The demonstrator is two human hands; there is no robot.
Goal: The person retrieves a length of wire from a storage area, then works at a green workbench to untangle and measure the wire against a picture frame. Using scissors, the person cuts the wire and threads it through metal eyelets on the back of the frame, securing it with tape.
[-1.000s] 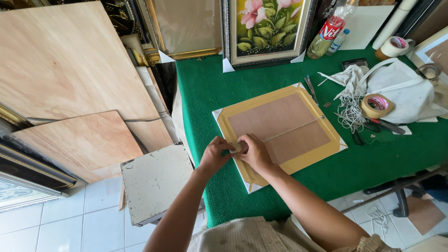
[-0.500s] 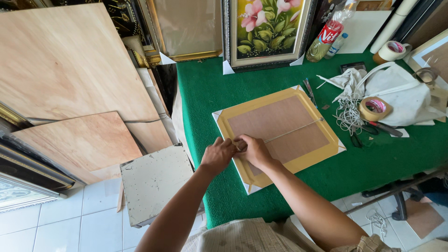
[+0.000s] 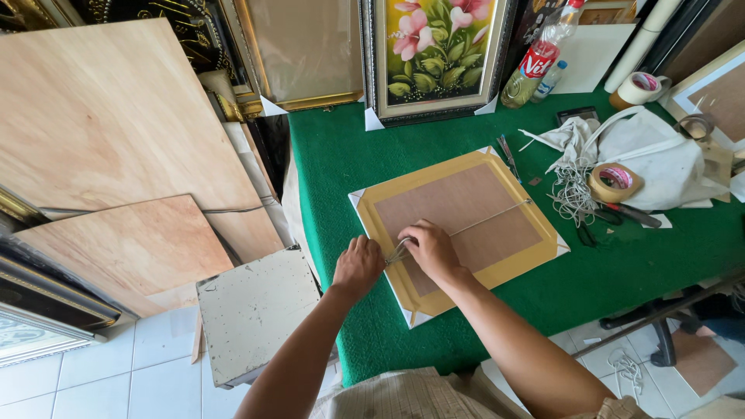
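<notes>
While your left hand [image 3: 358, 265] and right hand [image 3: 429, 248] meet at the near left edge of the face-down picture frame [image 3: 458, 225] on the green table [image 3: 334, 155], both sets of fingers pinch the end of the hanging string [image 3: 489, 218] stretched across its brown backing.

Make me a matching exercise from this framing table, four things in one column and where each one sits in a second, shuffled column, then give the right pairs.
Things
1. flower painting
2. tape roll
3. plastic bottle
4. cord

Places
A. stretched across the brown back of the frame, one end at both hands
B. on the white cloth, right of the frame
C. leaning upright at the far edge of the green table
D. standing just right of the painting

Pairs: 1-C, 2-B, 3-D, 4-A
</notes>
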